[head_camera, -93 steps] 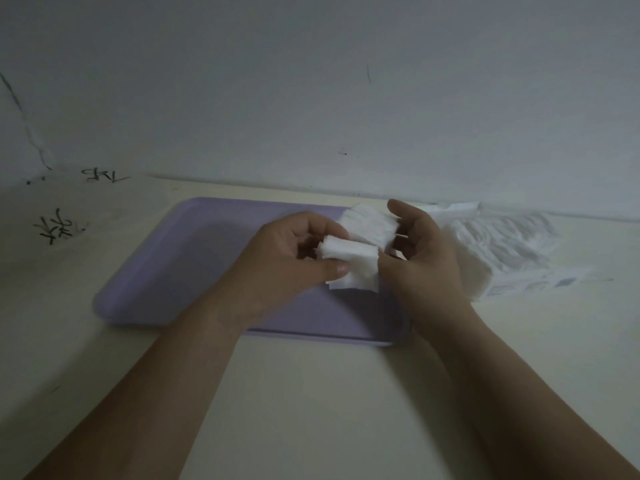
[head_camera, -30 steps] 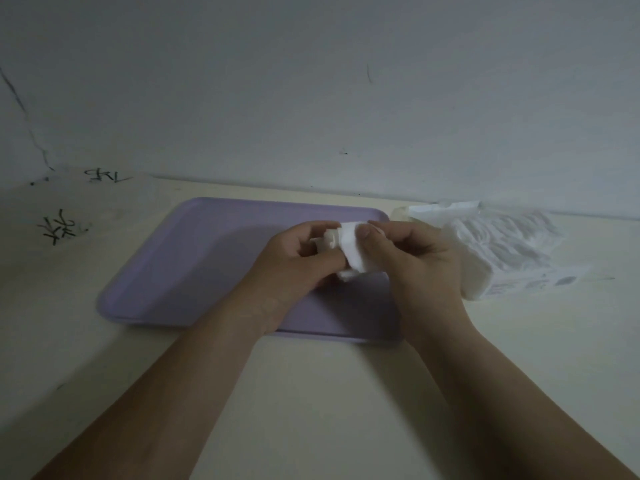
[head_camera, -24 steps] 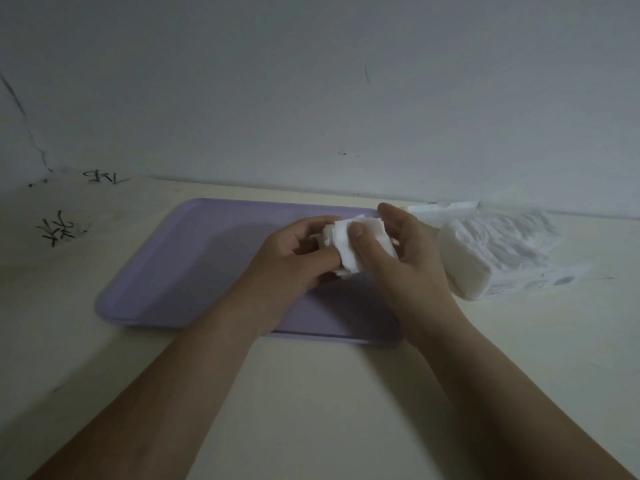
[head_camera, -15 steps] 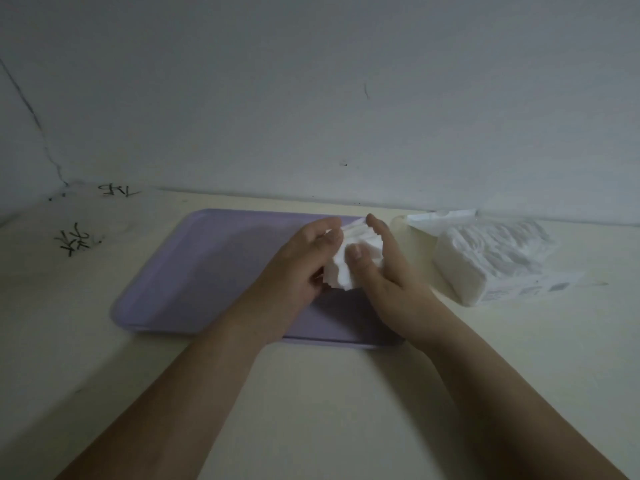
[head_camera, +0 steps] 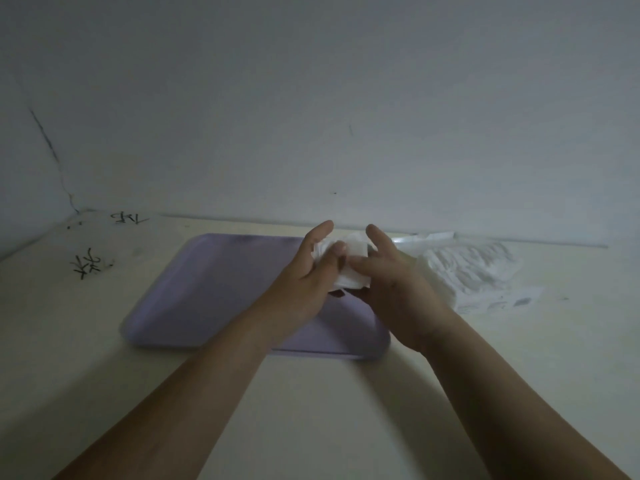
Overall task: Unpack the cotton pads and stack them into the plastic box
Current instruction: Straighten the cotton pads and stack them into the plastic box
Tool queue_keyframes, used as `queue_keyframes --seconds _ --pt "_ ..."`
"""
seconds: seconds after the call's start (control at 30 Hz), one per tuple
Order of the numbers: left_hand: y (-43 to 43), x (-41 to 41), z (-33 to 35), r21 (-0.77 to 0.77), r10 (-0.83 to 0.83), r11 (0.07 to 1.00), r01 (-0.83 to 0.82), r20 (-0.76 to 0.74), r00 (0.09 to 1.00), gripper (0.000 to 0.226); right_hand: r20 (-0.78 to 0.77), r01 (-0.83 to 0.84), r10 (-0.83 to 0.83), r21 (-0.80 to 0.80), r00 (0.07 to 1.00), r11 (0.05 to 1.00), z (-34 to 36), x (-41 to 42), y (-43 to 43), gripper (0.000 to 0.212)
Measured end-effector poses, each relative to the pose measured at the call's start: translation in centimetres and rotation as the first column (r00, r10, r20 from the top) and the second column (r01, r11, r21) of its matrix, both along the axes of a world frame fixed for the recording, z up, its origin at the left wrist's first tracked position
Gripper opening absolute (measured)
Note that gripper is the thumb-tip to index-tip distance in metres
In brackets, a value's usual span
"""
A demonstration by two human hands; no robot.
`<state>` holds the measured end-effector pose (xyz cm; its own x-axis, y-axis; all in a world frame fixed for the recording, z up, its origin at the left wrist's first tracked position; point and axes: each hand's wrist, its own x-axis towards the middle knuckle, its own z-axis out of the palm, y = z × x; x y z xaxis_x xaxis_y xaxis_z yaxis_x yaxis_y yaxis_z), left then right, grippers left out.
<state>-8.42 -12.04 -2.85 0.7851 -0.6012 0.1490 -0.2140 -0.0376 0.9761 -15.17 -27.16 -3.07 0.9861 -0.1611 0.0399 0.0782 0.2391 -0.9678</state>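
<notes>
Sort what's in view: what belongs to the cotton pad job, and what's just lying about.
Job: bundle of cotton pads, held between left hand and right hand; open pack of more pads, lying to the right.
Lying about: purple tray below the hands; black scribbles on the table, far left.

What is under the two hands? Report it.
The purple tray lies below the left hand and right hand, which hold a bunch of cotton pads. The tray floor directly beneath them is covered.

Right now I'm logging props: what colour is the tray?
The tray is plain pale purple, clearest in the head view.
</notes>
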Motion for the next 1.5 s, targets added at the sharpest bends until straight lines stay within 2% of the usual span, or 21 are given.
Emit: queue_keyframes --seconds 0.1,0.17,0.2,0.27,0.3,0.33,0.4,0.5,0.57,0.8,0.97,1.03,1.1,1.2,1.27,1.37,1.43,1.5 --pt "-1.1 -0.9 1.2 -0.032 -0.018 0.999 0.019 0.040 0.999 0.063 -0.013 0.060 -0.061 -0.097 0.998 0.993 1.6 -1.5 -2.2 0.106" --pt "-1.8 -1.4 1.8 -0.060 -0.013 0.998 0.015 0.039 0.999 0.067 -0.046 0.037 -0.045 -0.158 0.998 0.987 2.4 -2.3 -3.3 0.104" --pt "-2.6 -1.9 2.2 -0.074 -0.007 0.997 0.010 0.041 0.999 0.063 -0.055 0.046 -0.058 -0.196 0.997 0.980 2.8 -2.9 -4.0 0.096" --pt "-3.8 -2.8 2.5 -0.068 0.017 0.998 -0.013 0.053 0.998 0.061 -0.048 0.034 -0.046 -0.234 0.998 0.972 3.4 -3.6 -5.0 0.053" --pt "-4.3 -3.2 2.6 -0.051 0.017 0.999 -0.013 0.076 0.997 0.066 -0.047 0.005 -0.016 -0.224 0.999 0.975 3.5 -4.0 -5.4 0.038" --pt "-5.1 -3.8 2.8 -0.036 0.013 0.999 -0.009 0.107 0.994 0.073 -0.040 -0.017 0.009 -0.190 0.999 0.982 3.6 -4.5 -5.9 0.035" --pt "-6.3 -4.5 2.8 -0.042 0.019 0.999 -0.013 0.144 0.989 0.076 -0.056 -0.064 0.059 -0.095 0.997 0.993 3.5 -5.2 -6.7 0.039" --pt "-8.5 -5.4 2.9 -0.053 -0.002 0.999 0.010 0.153 0.988 0.065 -0.068 -0.075 0.074 -0.003 0.995 0.997 3.1 -6.7 -8.2 0.045" --pt "-9.7 -5.7 3.2 -0.057 -0.025 0.998 0.033 0.149 0.988 0.058 -0.059 -0.036 0.034 -0.037 0.998 0.999 2.9 -7.5 -8.9 0.047" --pt "-15.4 -5.9 3.6 0.014 -0.126 0.992 0.125 0.160 0.979 0.053 0.023 0.200 -0.198 -0.153 0.980 0.968 4.5 -10.2 -14.1 0.030" --pt "-18.7 -6.4 4.5 0.044 -0.167 0.986 0.161 0.232 0.958 0.040 0.008 0.229 -0.233 -0.211 0.972 0.950 5.5 -11.2 -17.2 0.029" --pt "-19.8 -6.3 4.4 0.103 -0.187 0.981 0.166 0.247 0.951 0.036 -0.004 0.321 -0.333 -0.257 0.943 0.912 5.2 -10.9 -18.2 0.030" --pt "-20.3 -5.8 3.6 0.235 -0.208 0.962 0.138 0.302 0.930 0.029 -0.014 0.472 -0.505 -0.336 0.863 0.815 4.7 -10.5 -18.8 0.035" --pt "-20.7 -4.6 1.9 0.494 -0.328 0.868 0.048 0.500 0.801 0.017 0.001 0.604 -0.682 -0.466 0.731 0.646 4.1 -10.0 -18.8 0.030" --pt "-20.9 -4.0 1.1 0.587 -0.422 0.809 0.038 0.534 0.732 0.018 0.007 0.595 -0.700 -0.533 0.714 0.602 3.6 -9.7 -18.8 0.021" --pt "-21.1 -3.5 0.7 0.625 -0.467 0.780 0.033 0.546 0.695 0.007 -0.016 0.527 -0.685 -0.627 0.728 0.574 2.6 -9.2 -19.4 0.030" --pt "-21.2 -2.9 0.4 0.608 -0.464 0.793 0.028 0.574 0.675 0.024 -0.037 0.464 -0.664 -0.685 0.747 0.561 2.2 -8.9 -19.9 0.027" --pt "-21.2 -2.5 0.1 0.601 -0.472 0.799 0.023 0.602 0.644 0.028 -0.054 0.416 -0.659 -0.736 0.750 0.534 2.0 -8.5 -20.3 0.023"
